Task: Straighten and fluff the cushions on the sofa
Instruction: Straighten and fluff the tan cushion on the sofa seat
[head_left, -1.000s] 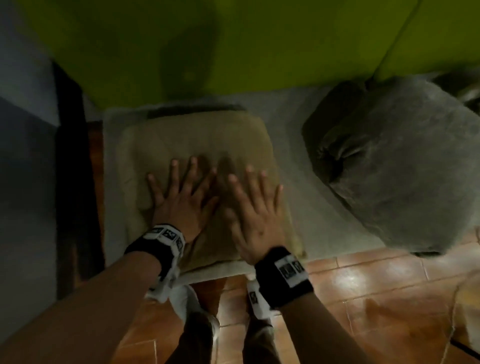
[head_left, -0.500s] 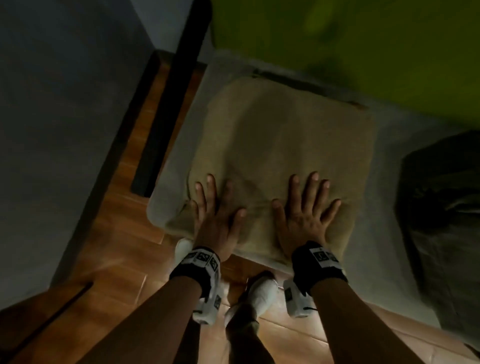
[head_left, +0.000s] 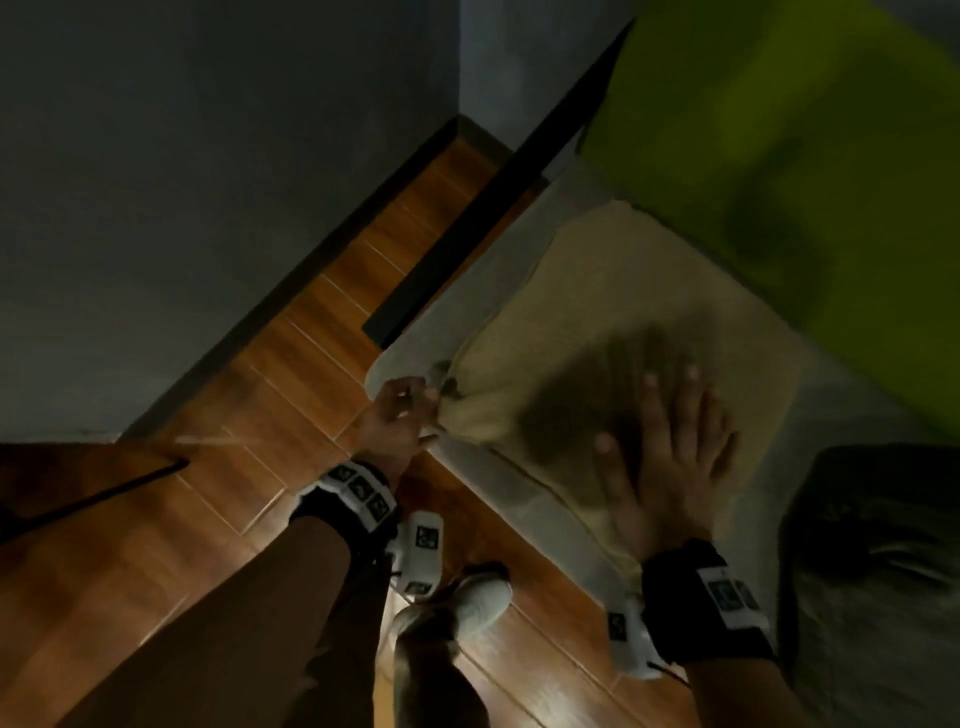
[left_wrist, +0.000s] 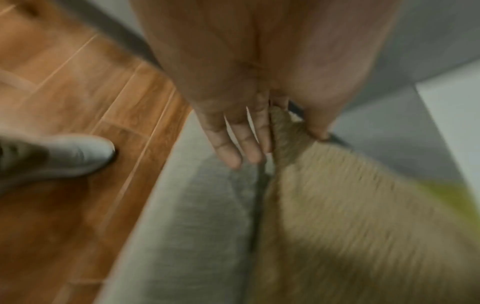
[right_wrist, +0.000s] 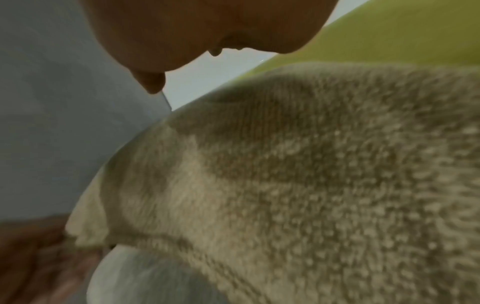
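Note:
A tan fuzzy cushion (head_left: 613, 322) lies flat on the grey sofa seat (head_left: 415, 343), in front of the green backrest (head_left: 805, 156). My left hand (head_left: 410, 415) pinches the cushion's near left corner (left_wrist: 285, 127) between thumb and forefinger, at the seat's front corner. My right hand (head_left: 670, 452) lies flat on the cushion's near part with fingers spread. The right wrist view shows the cushion's pile (right_wrist: 311, 174) close up under the palm (right_wrist: 207, 30).
A dark grey cushion (head_left: 872, 571) sits on the seat at the right. Wooden floor (head_left: 218, 467) runs along the sofa's front, and my white shoe (head_left: 467, 603) stands on it. A dark wall (head_left: 208, 156) and black skirting close in on the left.
My left hand has left the top of the cushion and taken its near left corner in a pinch. The right hand stays flat on it. My view has swung left.

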